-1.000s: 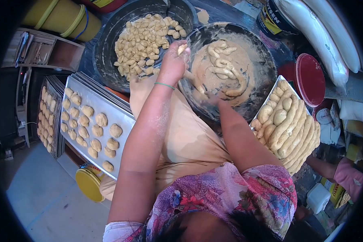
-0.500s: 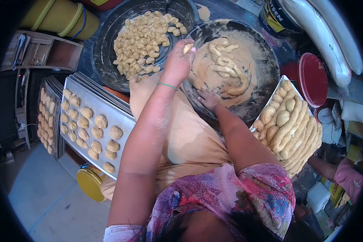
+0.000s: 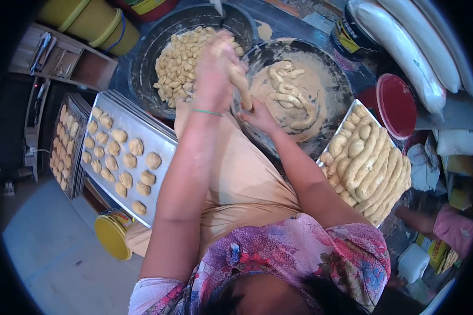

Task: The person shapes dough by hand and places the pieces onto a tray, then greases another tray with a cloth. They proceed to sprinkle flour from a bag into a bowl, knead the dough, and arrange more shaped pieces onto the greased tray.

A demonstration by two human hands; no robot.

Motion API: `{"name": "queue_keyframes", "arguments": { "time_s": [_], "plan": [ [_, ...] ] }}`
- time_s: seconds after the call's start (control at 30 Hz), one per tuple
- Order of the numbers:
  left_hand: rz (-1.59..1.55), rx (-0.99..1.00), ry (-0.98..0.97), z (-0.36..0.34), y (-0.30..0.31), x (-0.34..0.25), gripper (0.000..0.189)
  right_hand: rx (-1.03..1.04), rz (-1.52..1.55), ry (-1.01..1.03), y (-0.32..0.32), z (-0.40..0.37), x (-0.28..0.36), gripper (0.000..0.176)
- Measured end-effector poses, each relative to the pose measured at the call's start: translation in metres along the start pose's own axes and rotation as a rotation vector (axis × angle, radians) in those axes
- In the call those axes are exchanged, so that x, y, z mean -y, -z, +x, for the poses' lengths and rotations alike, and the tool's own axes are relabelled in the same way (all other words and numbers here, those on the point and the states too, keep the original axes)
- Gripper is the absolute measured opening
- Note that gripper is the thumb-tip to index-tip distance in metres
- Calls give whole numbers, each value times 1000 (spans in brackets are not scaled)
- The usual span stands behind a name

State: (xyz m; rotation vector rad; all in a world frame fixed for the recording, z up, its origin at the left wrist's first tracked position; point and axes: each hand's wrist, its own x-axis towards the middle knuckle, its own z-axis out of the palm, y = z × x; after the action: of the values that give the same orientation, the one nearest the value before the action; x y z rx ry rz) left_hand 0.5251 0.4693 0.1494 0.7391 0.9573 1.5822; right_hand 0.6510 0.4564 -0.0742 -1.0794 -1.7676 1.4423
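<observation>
My left hand [image 3: 214, 71], with a green band at its wrist, is raised near the edge of the left basin and blurred by motion. A dough rope [image 3: 240, 85] runs down from its closed grip. Around the rope's lower end the fingers of my right hand [image 3: 261, 116] are closed, at the near rim of the right basin [image 3: 335, 71]. That basin holds brown flour and a coiled dough rope [image 3: 294, 92]. Many small dough pieces [image 3: 177, 63] fill part of the left basin [image 3: 142, 58].
A tray [image 3: 160, 185] of dough balls stands at the left, beside another dough-covered tray [image 3: 63, 144]. Dough ropes [image 3: 376, 160] are heaped on a tray at the right. Nearby are a red bucket [image 3: 397, 105], yellow buckets [image 3: 81, 23] and another person's sleeve [image 3: 455, 228].
My right hand has lifted from the floury basin and moved left to the dough rope. My left hand has shifted up and left, and the rope now shows between both hands.
</observation>
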Motion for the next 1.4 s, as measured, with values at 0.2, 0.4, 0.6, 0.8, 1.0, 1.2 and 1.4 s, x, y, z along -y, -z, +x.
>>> {"name": "queue_keyframes", "arguments": {
  "time_s": [0.2, 0.4, 0.6, 0.8, 1.0, 1.2, 1.4],
  "plan": [
    [-394, 618, -227, -3, 33, -245, 11, 90, -402, 11, 32, -66, -16, 36],
    [-112, 204, -571, -31, 150, -414, 12, 361, 305, -160, 101, -98, 79, 31],
    [10, 312, -402, -44, 104, -347, 8, 88, 144, -113, 228, -225, 195, 36],
    [180, 364, -263, -65, -61, -171, 33, -488, 111, -398, 323, -393, 166, 27],
    [302, 380, -326, -108, -191, -62, 30, -597, -128, -496, 334, -435, 98, 33],
    [377, 610, -158, -141, -268, -18, 27, -666, -664, -368, 320, -412, 125, 53],
    [328, 711, -165, -135, -284, -2, 25, -611, -508, -797, 336, -465, 112, 46]
  ]
}}
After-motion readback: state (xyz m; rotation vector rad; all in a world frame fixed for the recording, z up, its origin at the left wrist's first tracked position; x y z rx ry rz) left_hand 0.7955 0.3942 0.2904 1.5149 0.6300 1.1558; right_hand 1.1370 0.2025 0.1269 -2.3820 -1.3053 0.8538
